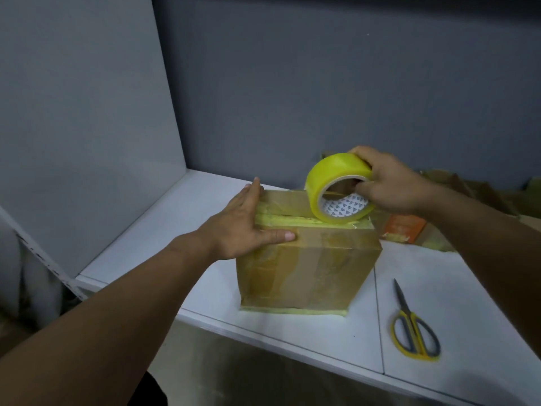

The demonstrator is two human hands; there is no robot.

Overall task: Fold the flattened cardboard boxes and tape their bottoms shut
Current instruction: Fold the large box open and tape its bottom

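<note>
Nearest me, my left hand [244,222] lies open and flat on the box [307,259], pinning its taped seam. That seam runs rightward from it to my right hand [389,183], which grips the yellow tape roll [336,186] standing on the seam. Scissors [412,326] lie below the right hand. Core print is unreadable.

- The left hand [243,221] covers the near-left top corner of the taped brown cardboard box [307,268].
- Flattened brown cardboard pieces [480,191] run off the right edge (their count is unclear).
- The right hand [389,183] hides part of the yellow tape roll [336,189].
</note>
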